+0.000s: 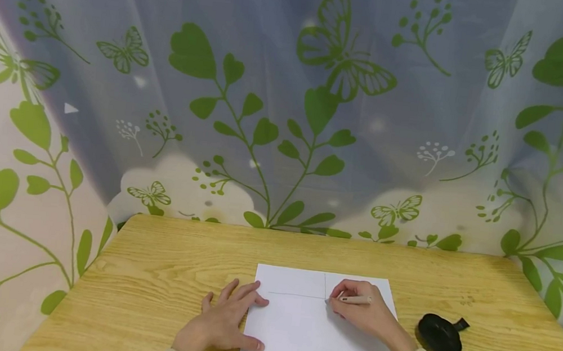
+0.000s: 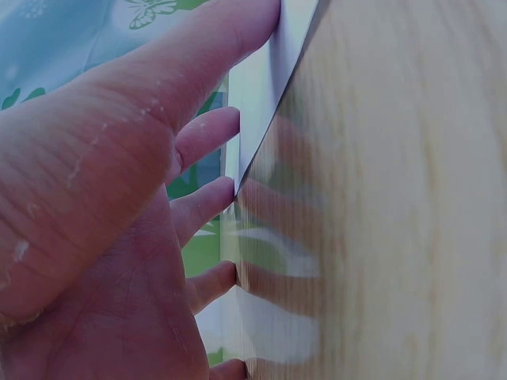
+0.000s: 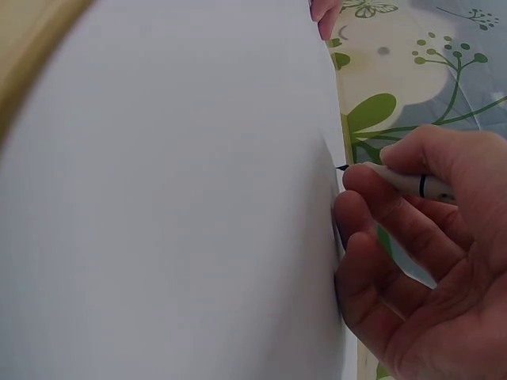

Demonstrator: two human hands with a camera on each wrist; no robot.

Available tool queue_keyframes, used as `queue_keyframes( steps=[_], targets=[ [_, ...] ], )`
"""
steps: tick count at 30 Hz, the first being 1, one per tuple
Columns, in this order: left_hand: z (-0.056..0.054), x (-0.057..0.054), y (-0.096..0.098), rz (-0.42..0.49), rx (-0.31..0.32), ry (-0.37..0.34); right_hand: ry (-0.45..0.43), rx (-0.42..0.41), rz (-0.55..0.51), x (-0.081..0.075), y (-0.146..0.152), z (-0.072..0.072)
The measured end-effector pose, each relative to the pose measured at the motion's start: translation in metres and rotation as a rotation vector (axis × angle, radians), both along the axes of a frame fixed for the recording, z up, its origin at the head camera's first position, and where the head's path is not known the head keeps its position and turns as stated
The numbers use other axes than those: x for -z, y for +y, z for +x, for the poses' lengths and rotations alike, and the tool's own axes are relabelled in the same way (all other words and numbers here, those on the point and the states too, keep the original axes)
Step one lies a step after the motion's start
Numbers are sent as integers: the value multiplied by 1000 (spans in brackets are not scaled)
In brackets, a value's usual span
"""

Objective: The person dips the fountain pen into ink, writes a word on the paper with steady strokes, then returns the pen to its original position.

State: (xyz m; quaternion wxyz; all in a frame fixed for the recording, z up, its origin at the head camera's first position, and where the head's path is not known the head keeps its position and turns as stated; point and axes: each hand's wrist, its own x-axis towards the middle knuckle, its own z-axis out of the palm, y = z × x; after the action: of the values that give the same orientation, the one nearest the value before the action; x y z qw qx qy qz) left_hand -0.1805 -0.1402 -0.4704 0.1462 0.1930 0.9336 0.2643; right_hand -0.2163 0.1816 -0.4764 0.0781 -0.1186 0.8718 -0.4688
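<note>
A sheet of white paper [image 1: 291, 335] lies on the wooden table, with one thin horizontal line and one vertical line meeting near its top middle. My right hand [image 1: 362, 307] pinches a pale pen [image 1: 356, 299] between thumb and fingers, its dark tip right at the paper where the lines meet. In the right wrist view the pen [image 3: 412, 184] shows a dark ring round its barrel. My left hand [image 1: 224, 322] is spread flat over the sheet's left edge, thumb and fingertips on the paper, the rest over the wood. The left wrist view shows its straight fingers [image 2: 207, 207] along that edge.
A black rounded object with a short strap [image 1: 439, 334] sits on the table [image 1: 192, 252] to the right of the paper. A curtain [image 1: 284, 142] printed with green leaves and butterflies hangs behind the table and along both sides.
</note>
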Motion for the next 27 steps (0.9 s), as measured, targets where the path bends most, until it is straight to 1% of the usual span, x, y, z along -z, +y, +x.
queue_keyframes(
  steps=[12,19,27],
  targets=[
    [0,1,1,-11,-8,24,-11,-2,7,1,-1,4],
    [0,1,0,-9,-9,15,8,-16,-1,2,-1,7],
    [1,0,1,-5,-12,11,-19,-21,-10,-1,-1,10]
  ],
)
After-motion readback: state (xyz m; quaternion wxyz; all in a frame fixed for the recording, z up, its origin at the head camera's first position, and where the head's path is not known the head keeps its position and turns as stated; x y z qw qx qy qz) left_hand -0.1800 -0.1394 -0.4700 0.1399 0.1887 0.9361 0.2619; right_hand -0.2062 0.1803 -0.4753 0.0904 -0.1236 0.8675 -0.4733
